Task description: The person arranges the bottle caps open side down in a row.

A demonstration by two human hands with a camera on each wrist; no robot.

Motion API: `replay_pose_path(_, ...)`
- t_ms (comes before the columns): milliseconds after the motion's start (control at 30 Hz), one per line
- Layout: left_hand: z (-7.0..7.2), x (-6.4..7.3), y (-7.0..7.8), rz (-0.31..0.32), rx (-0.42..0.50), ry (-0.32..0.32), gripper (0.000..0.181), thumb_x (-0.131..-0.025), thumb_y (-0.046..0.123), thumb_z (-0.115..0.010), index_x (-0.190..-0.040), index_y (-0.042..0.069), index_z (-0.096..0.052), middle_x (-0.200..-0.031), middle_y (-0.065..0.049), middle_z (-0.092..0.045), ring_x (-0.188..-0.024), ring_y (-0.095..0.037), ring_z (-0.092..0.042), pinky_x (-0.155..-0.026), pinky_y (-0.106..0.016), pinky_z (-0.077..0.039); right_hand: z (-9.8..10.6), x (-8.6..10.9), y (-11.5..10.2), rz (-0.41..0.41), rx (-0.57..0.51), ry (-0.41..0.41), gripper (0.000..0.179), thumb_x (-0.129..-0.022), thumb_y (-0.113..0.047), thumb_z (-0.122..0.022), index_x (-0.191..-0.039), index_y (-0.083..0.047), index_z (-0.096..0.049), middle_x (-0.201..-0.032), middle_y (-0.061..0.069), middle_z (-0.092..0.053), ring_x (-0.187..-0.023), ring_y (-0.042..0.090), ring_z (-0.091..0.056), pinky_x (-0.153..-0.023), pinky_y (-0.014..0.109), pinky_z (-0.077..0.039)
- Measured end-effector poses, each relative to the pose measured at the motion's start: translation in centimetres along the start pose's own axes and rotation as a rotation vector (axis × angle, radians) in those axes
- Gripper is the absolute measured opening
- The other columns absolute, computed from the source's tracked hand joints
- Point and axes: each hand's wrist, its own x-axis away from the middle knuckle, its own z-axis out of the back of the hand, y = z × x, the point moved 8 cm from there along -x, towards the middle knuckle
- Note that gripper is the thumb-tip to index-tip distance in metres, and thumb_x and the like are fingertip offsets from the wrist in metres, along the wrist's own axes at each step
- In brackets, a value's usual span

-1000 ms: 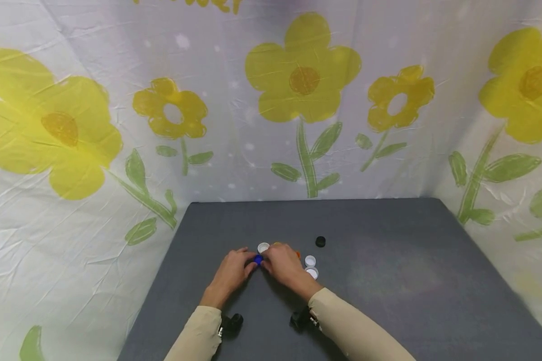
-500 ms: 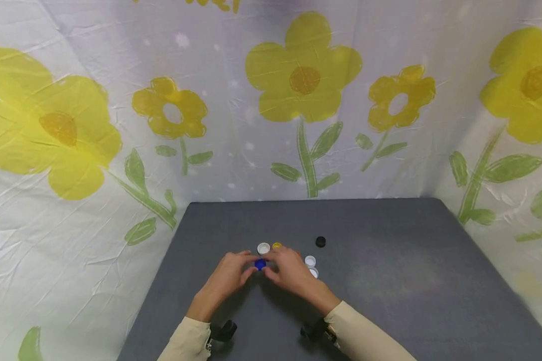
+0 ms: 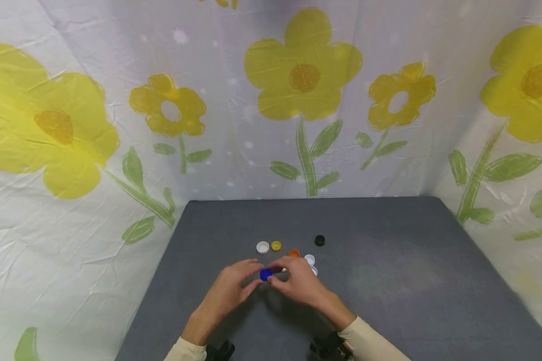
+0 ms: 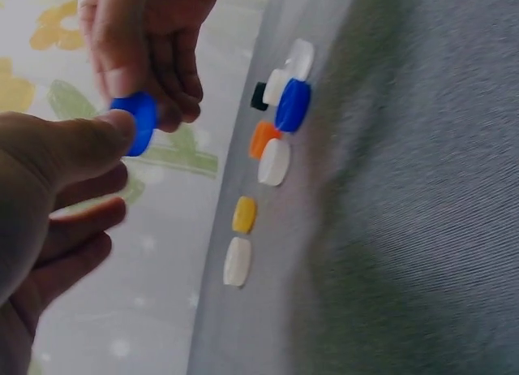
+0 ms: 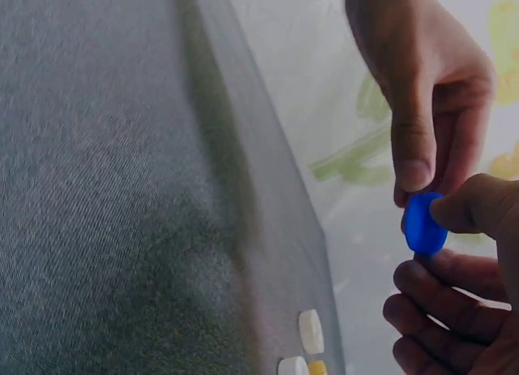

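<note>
A round blue bottle cap (image 3: 265,274) is raised over the table between my two hands, its edge toward each. My left hand (image 3: 228,288) pinches it from the left with thumb and finger. From the opposite side my right hand (image 3: 301,282) pinches the same cap. In the left wrist view the left thumb lies on the cap's (image 4: 140,123) face, other fingers spread behind. The right wrist view has the right thumb against the cap (image 5: 425,222), the left fingertips at its upper edge. A second blue cap (image 4: 293,105) lies on the table, hidden behind my right hand in the head view.
Beyond the hands on the grey table (image 3: 388,281) lie a white cap (image 3: 262,247), a yellow cap (image 3: 276,246), an orange cap (image 3: 294,253) and a black cap (image 3: 319,240). More white caps (image 3: 309,259) sit beside the right hand. A flowered cloth (image 3: 235,125) hangs behind.
Both hands have drawn back toward the body and slightly right, bringing the blue cap with them. The yellow and orange caps, earlier covered by the right hand, now show.
</note>
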Motion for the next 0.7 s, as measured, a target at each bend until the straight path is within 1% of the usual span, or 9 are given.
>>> replay_pose_path(100, 0.2, 0.2, 0.6, -0.051, 0.016, 0.07, 0.032, -0.077, 0.01, -0.087, -0.108, 0.007, -0.076, -0.106, -0.004, -0.077, -0.106, -0.024, -0.072, -0.088, -0.041, -0.058, -0.1, 0.2, 0.5, -0.079, -0.076, -0.037, 0.016, -0.09, -0.025, -0.074, -0.104, -0.018, -0.075, -0.093, -0.01, -0.073, -0.089, 0.014, -0.068, -0.078, 0.035, -0.054)
replay_pose_path(167, 0.3, 0.4, 0.9, -0.066, 0.026, 0.099, 0.03, -0.078, 0.009, -0.086, -0.107, 0.007, -0.076, -0.105, -0.004, -0.077, -0.105, -0.023, -0.073, -0.087, -0.04, -0.058, -0.1, 0.4, 0.7, -0.13, -0.119, -0.062, 0.015, -0.091, -0.027, -0.072, -0.104, -0.021, -0.075, -0.092, -0.013, -0.072, -0.088, 0.012, -0.067, -0.077, 0.038, -0.054)
replay_pose_path(233, 0.3, 0.4, 1.0, -0.065, 0.029, 0.115, 0.028, -0.08, 0.009, -0.084, -0.107, 0.006, -0.077, -0.105, -0.004, -0.077, -0.103, -0.023, -0.073, -0.087, -0.04, -0.058, -0.2, 0.4, 0.9, -0.162, -0.145, -0.078, 0.015, -0.093, -0.03, -0.07, -0.104, -0.022, -0.076, -0.092, -0.014, -0.073, -0.088, 0.008, -0.066, -0.078, 0.039, -0.054)
replay_pose_path(333, 0.3, 0.5, 1.0, -0.042, 0.023, 0.12, 0.025, -0.083, 0.009, -0.082, -0.107, 0.006, -0.077, -0.104, -0.004, -0.077, -0.101, -0.022, -0.073, -0.087, -0.039, -0.058, 0.0, 0.6, 1.0, -0.171, -0.155, -0.064, 0.018, -0.094, -0.032, -0.068, -0.107, -0.023, -0.076, -0.096, -0.015, -0.073, -0.091, 0.003, -0.065, -0.081, 0.041, -0.055)
replay_pose_path(400, 0.3, 0.5, 0.9, -0.013, 0.03, 0.12, 0.024, -0.084, 0.009, -0.081, -0.107, 0.006, -0.077, -0.103, -0.004, -0.077, -0.099, -0.02, -0.074, -0.086, -0.037, -0.058, 0.2, 0.7, 0.9, -0.132, -0.138, -0.029, 0.02, -0.094, -0.032, -0.069, -0.109, -0.021, -0.076, -0.101, -0.012, -0.074, -0.095, 0.004, -0.066, -0.083, 0.042, -0.055)
replay_pose_path(467, 0.3, 0.4, 0.7, 0.03, 0.047, 0.121, 0.022, -0.085, 0.01, -0.08, -0.107, 0.006, -0.077, -0.103, -0.003, -0.077, -0.097, -0.017, -0.074, -0.084, -0.033, -0.058, 0.6, 0.7, 0.5, -0.059, -0.101, 0.026, 0.022, -0.092, -0.029, -0.072, -0.111, -0.018, -0.076, -0.106, -0.01, -0.074, -0.098, 0.006, -0.068, -0.085, 0.039, -0.056)
replay_pose_path(600, 0.6, 0.3, 0.2, 0.138, 0.123, 0.122, 0.018, -0.087, 0.012, -0.079, -0.105, 0.009, -0.078, -0.101, 0.0, -0.078, -0.093, -0.01, -0.074, -0.081, -0.029, -0.059, 1.6, 0.9, -0.8, 0.143, -0.01, 0.143, 0.03, -0.086, -0.019, -0.08, -0.115, -0.013, -0.074, -0.11, -0.004, -0.074, -0.103, 0.01, -0.069, -0.087, 0.032, -0.056)
replay_pose_path(633, 0.7, 0.3, 0.0, 0.168, 0.145, 0.121, 0.017, -0.087, 0.013, -0.079, -0.104, 0.01, -0.078, -0.1, 0.001, -0.078, -0.093, -0.009, -0.074, -0.08, -0.028, -0.059, 1.7, 1.0, -1.2, 0.189, 0.007, 0.162, 0.033, -0.084, -0.018, -0.081, -0.116, -0.013, -0.073, -0.111, -0.004, -0.073, -0.104, 0.01, -0.068, -0.087, 0.03, -0.056)
replay_pose_path(700, 0.7, 0.4, -0.3, 0.23, 0.196, 0.114, 0.015, -0.088, 0.015, -0.078, -0.103, 0.01, -0.079, -0.098, 0.002, -0.078, -0.091, -0.008, -0.074, -0.079, -0.028, -0.059, 2.0, 1.2, -1.8, 0.272, 0.033, 0.19, 0.038, -0.082, -0.015, -0.083, -0.119, -0.012, -0.072, -0.113, -0.003, -0.072, -0.105, 0.012, -0.067, -0.088, 0.029, -0.055)
